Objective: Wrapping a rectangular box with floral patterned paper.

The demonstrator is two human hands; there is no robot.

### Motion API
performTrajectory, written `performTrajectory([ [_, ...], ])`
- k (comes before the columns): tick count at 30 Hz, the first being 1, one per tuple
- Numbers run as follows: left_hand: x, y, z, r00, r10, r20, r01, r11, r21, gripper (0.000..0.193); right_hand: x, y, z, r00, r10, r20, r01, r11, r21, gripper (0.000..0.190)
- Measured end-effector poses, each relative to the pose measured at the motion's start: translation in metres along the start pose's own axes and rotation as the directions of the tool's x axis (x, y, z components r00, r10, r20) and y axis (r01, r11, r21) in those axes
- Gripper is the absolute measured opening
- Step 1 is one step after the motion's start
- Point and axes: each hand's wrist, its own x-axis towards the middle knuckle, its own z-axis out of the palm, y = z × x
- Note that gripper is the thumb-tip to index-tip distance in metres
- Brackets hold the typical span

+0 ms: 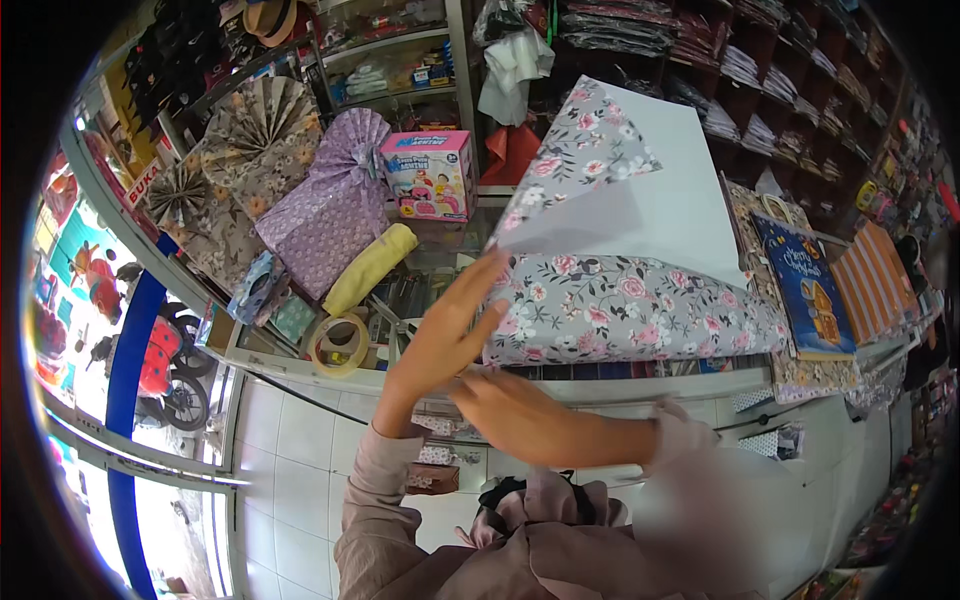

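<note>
Floral wrapping paper [637,307], grey with pink roses and a pale plain back, lies over the glass counter. Its near part is folded over, and a corner at the upper left stands up and folds back. My left hand [450,330] touches the paper's left edge with extended fingers. Lower down, my right hand [517,412] crosses towards my left wrist, its fingertips by the counter's front edge; whether they pinch anything is hidden. A roll of cream tape [339,345] lies left of my left hand, with scissors [390,319] between them, partly covered.
Behind the tape are a yellow cloth roll [371,268], a purple wrapped gift [330,210], a pink toy box [427,176] and brown floral wrapped gifts [247,157]. A blue gift bag [806,289] lies at the right. Shelves with packed clothes [619,30] stand behind the counter.
</note>
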Motion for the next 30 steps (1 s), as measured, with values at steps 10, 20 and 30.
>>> performTrajectory([
  [10,0.016,-0.021,-0.016,0.998,0.036,0.045,-0.038,0.998,0.045,0.056,0.102,0.033,0.097,0.886,0.202,-0.417,-0.297,0.939,-0.176,0.027],
  [20,0.028,0.01,-0.011,0.988,0.09,0.122,-0.086,0.996,-0.035,0.054,0.12,0.059,0.136,0.839,0.51,-0.189,-0.517,0.856,0.013,0.022],
  [30,0.017,0.04,-0.017,0.984,-0.096,0.147,0.087,0.994,0.067,0.05,-0.059,-0.007,0.032,0.991,0.046,-0.126,-0.02,0.98,0.2,0.034],
])
